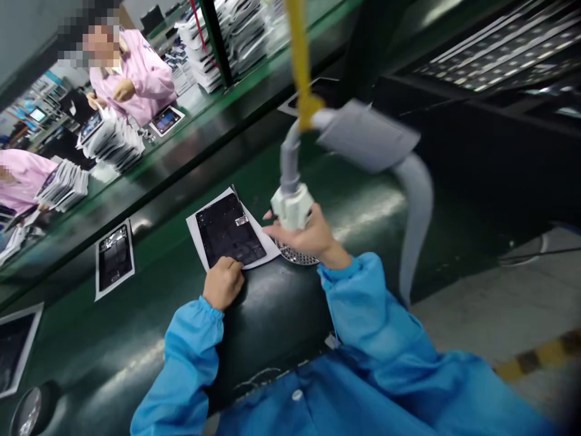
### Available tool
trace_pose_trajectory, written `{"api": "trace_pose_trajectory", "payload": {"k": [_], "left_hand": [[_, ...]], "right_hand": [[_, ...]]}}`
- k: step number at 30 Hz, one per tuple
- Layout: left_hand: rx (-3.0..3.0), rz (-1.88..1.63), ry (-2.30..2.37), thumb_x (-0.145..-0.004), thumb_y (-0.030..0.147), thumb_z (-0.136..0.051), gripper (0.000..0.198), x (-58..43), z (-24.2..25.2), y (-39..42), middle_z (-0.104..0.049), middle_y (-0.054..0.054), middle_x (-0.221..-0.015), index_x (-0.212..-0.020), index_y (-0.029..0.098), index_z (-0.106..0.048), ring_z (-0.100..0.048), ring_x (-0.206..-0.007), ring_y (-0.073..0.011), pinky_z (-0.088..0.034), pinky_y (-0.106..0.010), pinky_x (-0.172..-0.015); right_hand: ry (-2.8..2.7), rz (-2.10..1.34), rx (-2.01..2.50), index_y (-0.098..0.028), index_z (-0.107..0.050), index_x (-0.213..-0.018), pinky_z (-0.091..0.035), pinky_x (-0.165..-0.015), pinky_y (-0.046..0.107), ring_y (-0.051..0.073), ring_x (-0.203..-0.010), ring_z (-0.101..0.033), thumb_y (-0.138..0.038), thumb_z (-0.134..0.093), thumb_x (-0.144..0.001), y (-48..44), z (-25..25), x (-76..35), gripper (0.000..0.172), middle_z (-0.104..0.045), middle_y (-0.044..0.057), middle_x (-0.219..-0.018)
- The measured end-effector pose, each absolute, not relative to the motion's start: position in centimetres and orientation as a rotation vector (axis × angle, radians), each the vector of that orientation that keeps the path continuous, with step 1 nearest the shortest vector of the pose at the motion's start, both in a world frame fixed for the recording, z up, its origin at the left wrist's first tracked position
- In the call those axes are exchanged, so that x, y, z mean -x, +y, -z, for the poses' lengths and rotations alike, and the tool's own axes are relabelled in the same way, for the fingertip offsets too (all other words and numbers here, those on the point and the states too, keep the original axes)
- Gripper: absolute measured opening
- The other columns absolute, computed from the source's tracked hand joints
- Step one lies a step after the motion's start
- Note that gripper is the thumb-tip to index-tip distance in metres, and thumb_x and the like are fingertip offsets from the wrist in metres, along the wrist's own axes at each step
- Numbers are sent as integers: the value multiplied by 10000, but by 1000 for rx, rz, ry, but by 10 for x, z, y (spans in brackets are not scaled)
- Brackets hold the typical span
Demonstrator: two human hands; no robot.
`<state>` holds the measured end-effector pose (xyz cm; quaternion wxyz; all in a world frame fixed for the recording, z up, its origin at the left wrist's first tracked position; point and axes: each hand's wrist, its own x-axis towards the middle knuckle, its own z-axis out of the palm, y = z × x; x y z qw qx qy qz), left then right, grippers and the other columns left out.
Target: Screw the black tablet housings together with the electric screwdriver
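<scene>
A dark tablet-like panel (230, 229) with a small printed label lies on a white sheet (196, 237) on the green work surface. At the panel's near edge rests my left hand (223, 282), its fingers curled; what is under them is hidden. My right hand (313, 233) is closed around a white blocky fitting (293, 206) at the end of a grey hose (289, 160), to the right of the panel. Partly behind that hand is a round perforated metal dish (297, 254).
A yellow strap (297, 54) and a grey wrapped section of hose (367, 136) hang overhead. More panels on white sheets (114, 257) lie to the left. A round dark object (28, 412) stands lower left. Across a ledge, people in pink (136, 79) sit beside stacked sheets (111, 139).
</scene>
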<state>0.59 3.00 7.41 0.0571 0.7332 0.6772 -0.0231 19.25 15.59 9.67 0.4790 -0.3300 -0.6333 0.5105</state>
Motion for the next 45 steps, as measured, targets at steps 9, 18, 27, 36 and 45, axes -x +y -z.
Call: {"api": "trace_pose_trajectory", "payload": {"k": [9,18,27,36,45], "left_hand": [[-2031,52,1835,-838,201,-557,210,-36,-78,-5,-703,-63,-944,-975,180,-715,-657,-868,-197,-526,-283,-776],[-1908,-470,2191,-896,242,-551,281,-8,-71,108,-633,-105,-1204,-1139,148,-656,-626,-1033,-206,-491,-305,-929],[-1792,-443,2348,-851,277,-636,129,-9,-68,124,-679,-55,-921,-875,171,-705,-631,-880,-194,-490,-294,-818],[-1697,-646,2192,-834,306,-638,141,2,-74,67,-696,-2,-733,-843,189,-717,-603,-639,-140,-472,-251,-634],[-1983,-268,1805,-888,294,-592,139,-33,-68,-2,-682,-41,-885,-890,209,-701,-632,-854,-174,-500,-280,-783]], "right_hand": [[-1316,-1245,830,-185,-607,-712,-450,-424,264,104,-385,-512,-229,-748,-599,175,-90,-211,186,-546,-66,-455],[-1298,-1297,832,-166,-631,-755,-452,-447,271,102,-371,-497,-244,-703,-604,176,-81,-190,184,-549,-68,-422],[-1290,-1325,863,-133,-648,-791,-436,-459,270,101,-384,-499,-281,-733,-574,180,-77,-183,276,-548,-62,-438],[-1328,-1346,900,-115,-654,-795,-407,-433,260,105,-381,-498,-298,-734,-575,181,-74,-182,297,-543,-51,-429],[-1371,-1316,905,-131,-650,-802,-421,-423,255,109,-391,-516,-297,-723,-592,180,-75,-184,278,-547,-54,-449]]}}
